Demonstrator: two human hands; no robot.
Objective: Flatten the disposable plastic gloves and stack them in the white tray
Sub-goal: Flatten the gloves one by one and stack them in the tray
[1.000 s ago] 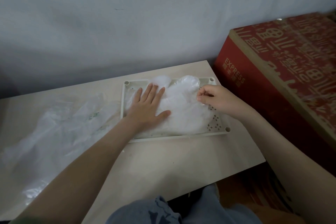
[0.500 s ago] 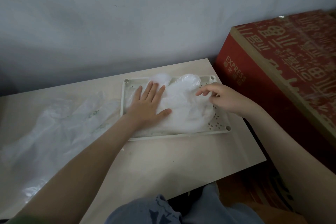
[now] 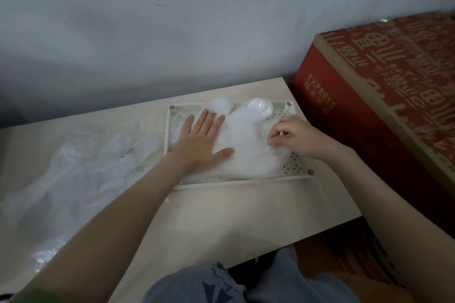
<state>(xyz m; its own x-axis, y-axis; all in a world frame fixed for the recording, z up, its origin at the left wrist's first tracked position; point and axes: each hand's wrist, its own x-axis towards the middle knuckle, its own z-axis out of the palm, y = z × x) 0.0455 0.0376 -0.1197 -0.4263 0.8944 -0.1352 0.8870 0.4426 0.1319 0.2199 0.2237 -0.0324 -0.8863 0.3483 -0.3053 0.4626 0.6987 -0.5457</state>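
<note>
Left hand (image 3: 199,141) lies flat, fingers straight, on the gloves (image 3: 246,152) in the tray (image 3: 246,181); right hand (image 3: 294,136) pinches their edge with curled fingers. Tugging hard may wrinkle the stack.

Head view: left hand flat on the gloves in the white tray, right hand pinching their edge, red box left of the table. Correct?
No. The head view shows the red box right of the table, not left. The rest holds: left hand flat on the gloves in the white tray, right hand pinching their edge.
</note>
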